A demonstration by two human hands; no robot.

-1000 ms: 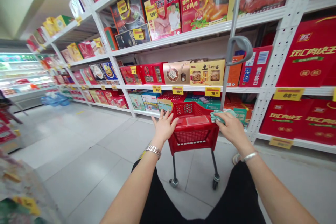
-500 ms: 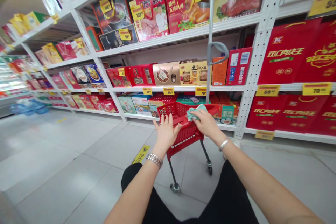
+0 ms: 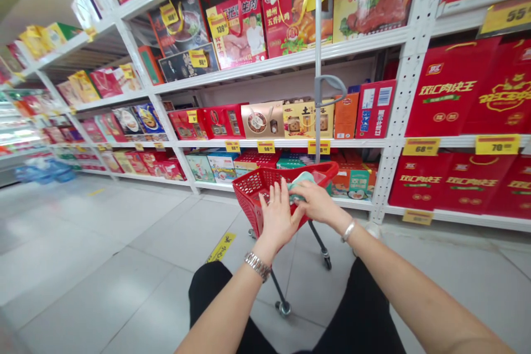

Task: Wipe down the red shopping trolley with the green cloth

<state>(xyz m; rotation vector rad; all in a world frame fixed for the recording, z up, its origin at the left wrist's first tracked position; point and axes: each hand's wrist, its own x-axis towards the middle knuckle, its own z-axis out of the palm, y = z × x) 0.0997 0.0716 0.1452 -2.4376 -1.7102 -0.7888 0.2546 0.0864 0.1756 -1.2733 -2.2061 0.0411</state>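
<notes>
Head view: green cloth (image 3: 301,179) is being gripped by right hand (image 3: 321,204); left hand (image 3: 280,218) is being held open over shopping cart (image 3: 249,183).

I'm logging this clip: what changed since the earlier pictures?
The right hand moved left with the green cloth, ending beside the left hand. The red cart turned, its right end swinging toward the shelves. The right hand still holds the cloth; the left stays open over the cart.
</notes>
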